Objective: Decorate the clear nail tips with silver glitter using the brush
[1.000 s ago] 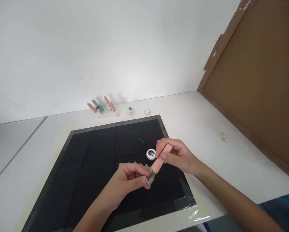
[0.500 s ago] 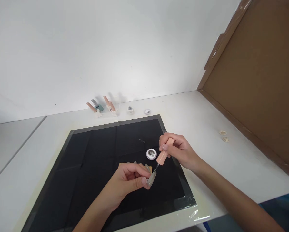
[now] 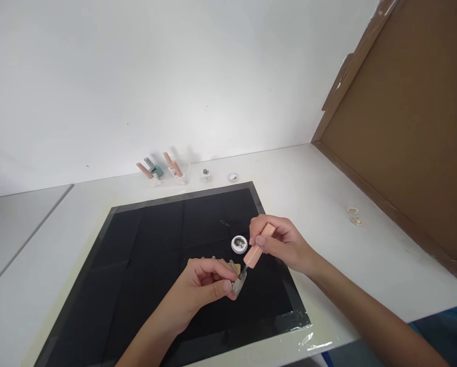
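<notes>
Backed by a white wall (image 3: 175, 76), brightest toward the middle, spread below with a white tabletop (image 3: 308, 193) crossed by a grey seam (image 3: 29, 237) at the left, and closed off at the right by a large brown cardboard panel (image 3: 412, 127).

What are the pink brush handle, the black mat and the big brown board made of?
Handle: probably plastic, smooth with a soft shine.
Mat: perhaps cloth or paper, dull, with fold creases.
Board: likely cardboard, plain matte brown with uneven edges.

Looks like nail-craft workstn: polish btls (image 3: 177, 169), taped-down blk mat (image 3: 152, 244), wht tbl (image 3: 297, 176).
</notes>
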`<state>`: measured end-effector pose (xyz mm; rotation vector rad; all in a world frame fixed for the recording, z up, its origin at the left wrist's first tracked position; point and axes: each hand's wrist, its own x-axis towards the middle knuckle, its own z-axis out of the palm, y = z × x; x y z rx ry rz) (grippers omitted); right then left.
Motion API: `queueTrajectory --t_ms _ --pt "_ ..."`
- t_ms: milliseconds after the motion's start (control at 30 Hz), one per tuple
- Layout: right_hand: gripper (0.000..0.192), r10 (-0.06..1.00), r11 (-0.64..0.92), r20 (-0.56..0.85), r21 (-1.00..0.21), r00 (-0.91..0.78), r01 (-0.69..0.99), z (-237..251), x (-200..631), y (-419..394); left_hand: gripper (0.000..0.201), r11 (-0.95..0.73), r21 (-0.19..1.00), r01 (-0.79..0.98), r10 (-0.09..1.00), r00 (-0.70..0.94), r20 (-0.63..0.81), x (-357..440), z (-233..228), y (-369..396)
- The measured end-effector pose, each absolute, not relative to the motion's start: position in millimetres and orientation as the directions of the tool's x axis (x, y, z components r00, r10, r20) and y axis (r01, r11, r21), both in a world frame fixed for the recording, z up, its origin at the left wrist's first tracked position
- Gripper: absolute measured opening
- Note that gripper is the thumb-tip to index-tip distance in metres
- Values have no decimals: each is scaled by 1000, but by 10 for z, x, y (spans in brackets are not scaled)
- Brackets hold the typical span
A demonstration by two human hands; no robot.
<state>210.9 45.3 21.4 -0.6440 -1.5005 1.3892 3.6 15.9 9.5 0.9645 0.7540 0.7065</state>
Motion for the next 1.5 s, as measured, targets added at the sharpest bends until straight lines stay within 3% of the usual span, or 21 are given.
queueTrajectory --t_ms 267,533,800,933,1067,1200,1500 --pt "17 894 219 305 -936 -327 -274 186 2114 487 6 388 902 -192 802 552 -228 39 97 152" --pt "16 793 258 366 -926 -487 -275 218 2121 449 6 375 904 -204 801 562 -205 62 127 175" --pt "16 892 191 263 -957 -368 -220 176 2106 468 8 367 906 -209 804 562 -196 72 119 169" --pt "19 907 224 290 -947 -306 -232 163 2108 485 7 360 909 -208 803 565 -189 68 108 160" --pt "19 849 225 340 -926 -406 -305 195 2112 467 5 372 904 -208 799 567 -199 64 124 163" --pt "16 808 231 338 -935 -482 -268 222 2112 438 2 376 903 -206 798 567 -203 66 138 163" --pt "19 919 168 237 -958 -315 -231 194 2105 471 7 365 909 -200 806 557 -201 65 117 163"
